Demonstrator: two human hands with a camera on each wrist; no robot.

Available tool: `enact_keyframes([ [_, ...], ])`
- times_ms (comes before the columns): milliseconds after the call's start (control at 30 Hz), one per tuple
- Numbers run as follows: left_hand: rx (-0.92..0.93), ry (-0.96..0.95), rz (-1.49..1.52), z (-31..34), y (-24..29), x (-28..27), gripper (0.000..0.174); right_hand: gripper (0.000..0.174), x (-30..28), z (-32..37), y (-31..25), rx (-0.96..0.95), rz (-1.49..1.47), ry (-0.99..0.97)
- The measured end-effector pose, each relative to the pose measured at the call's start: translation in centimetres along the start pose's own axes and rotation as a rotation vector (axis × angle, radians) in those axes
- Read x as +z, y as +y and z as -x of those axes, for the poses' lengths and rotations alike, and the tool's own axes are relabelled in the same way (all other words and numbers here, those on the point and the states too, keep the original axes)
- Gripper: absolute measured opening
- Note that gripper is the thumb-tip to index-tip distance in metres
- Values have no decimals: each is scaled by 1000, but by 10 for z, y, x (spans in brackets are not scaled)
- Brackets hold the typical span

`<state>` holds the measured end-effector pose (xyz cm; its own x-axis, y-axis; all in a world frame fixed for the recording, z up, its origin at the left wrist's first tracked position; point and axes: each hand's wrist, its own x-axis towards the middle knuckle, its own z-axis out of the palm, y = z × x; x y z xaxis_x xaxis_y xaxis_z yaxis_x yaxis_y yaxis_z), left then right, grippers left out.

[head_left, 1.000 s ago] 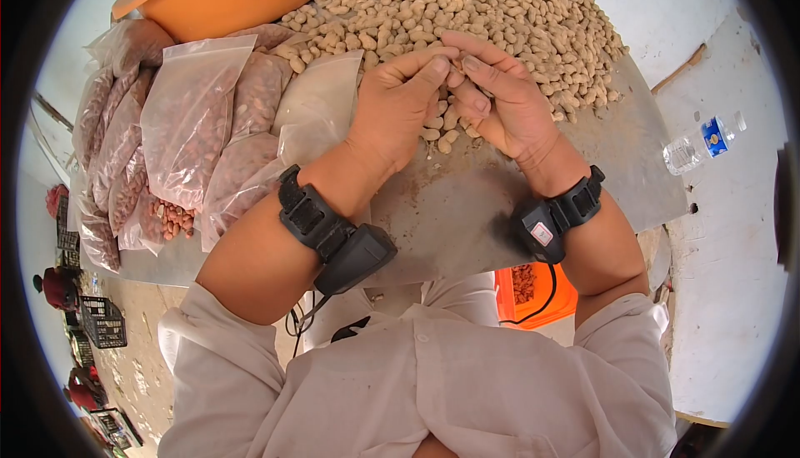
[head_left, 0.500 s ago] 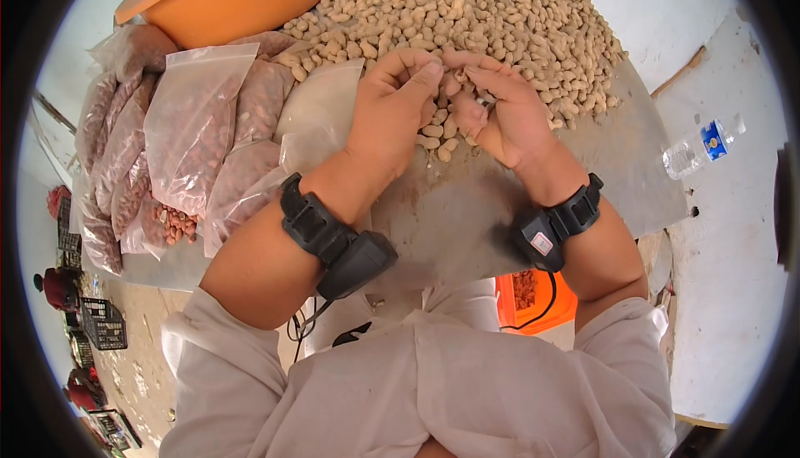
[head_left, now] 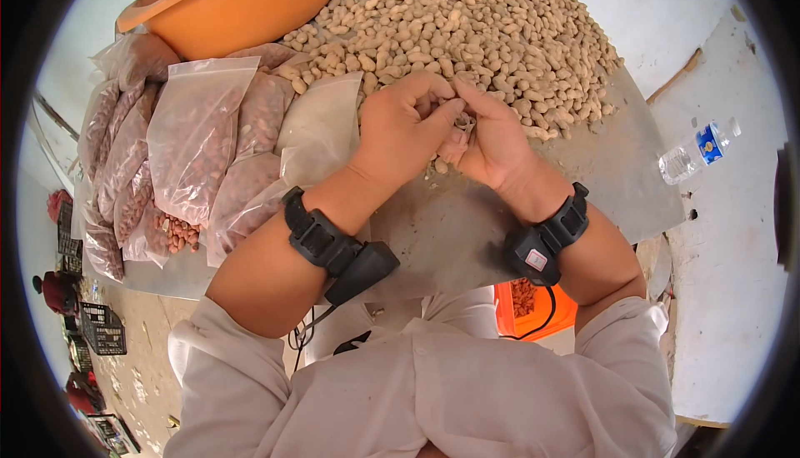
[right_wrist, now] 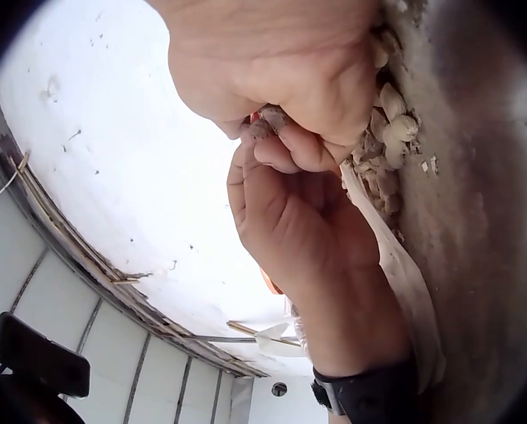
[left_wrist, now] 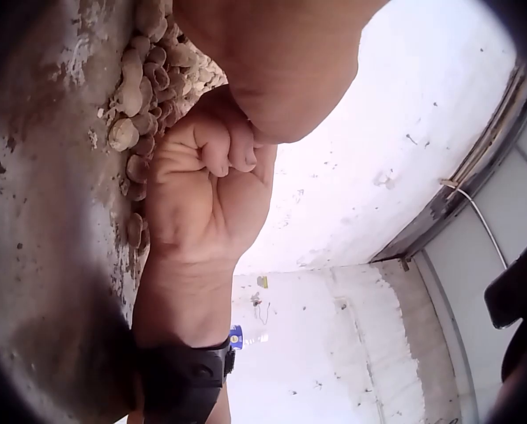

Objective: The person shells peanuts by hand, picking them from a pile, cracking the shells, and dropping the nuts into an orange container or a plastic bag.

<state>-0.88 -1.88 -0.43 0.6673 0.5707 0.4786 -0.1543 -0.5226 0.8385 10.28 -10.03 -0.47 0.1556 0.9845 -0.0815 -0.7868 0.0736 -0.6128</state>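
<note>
Both hands meet at the near edge of a heap of unshelled peanuts point(head_left: 467, 16). My left hand point(head_left: 404, 129) has its fingers curled, thumb against fingertips, beside the right hand's fingers. The right hand point(head_left: 497, 143) holds a peanut point(head_left: 463, 124) with its shell cracked, between thumb and fingers. Seen from the right wrist, greyish shell point(right_wrist: 268, 122) shows where the fingertips of both hands come together. The left wrist view has the right hand's folded fingers point(left_wrist: 224, 146) against its palm, with the left hand point(left_wrist: 281, 62) over them.
Clear plastic bags point(head_left: 196, 141) of shelled peanuts lie left on the metal table point(head_left: 442, 233), with loose red kernels point(head_left: 177, 233) near them. An orange basin point(head_left: 233, 8) stands behind. A water bottle point(head_left: 696, 154) is at the right, and an orange container point(head_left: 554, 312) sits below the table edge.
Both hands have come slightly nearer the body. The right hand's fingers, more spread before, have drawn in around the peanut, and the left hand has turned over closer to them.
</note>
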Motion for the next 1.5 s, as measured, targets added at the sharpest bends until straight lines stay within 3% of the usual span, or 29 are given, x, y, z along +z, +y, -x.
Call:
enact_keyframes([
  [67,19,29,76,0,2,-1,6,21,3,1,1,-19,-26,59],
  [167,13,41,180,-2,-2,-2,6,19,-5,-1,-3,-11,-3,-104],
  [300,6,22,178,-3,-3,-3,6,13,-7,-3,-1,-49,43,-166],
  [500,-231,-42,647,-5,-1,-4,8,13,-5,-2,1,-59,46,-176],
  [600,-306,-79,730,-6,1,-7,9,12,-8,-3,0,-74,81,-183],
  [700,-296,-82,705,-3,2,-7,11,11,-6,-2,1,-92,127,-166],
  [800,-153,-28,457,2,6,-5,13,10,-5,-1,3,-111,158,-161],
  [1000,-249,-32,619,0,8,-5,13,9,-2,0,2,-101,182,-185],
  [1500,-223,-2,444,3,9,-2,14,9,-5,-3,5,-132,266,-127],
])
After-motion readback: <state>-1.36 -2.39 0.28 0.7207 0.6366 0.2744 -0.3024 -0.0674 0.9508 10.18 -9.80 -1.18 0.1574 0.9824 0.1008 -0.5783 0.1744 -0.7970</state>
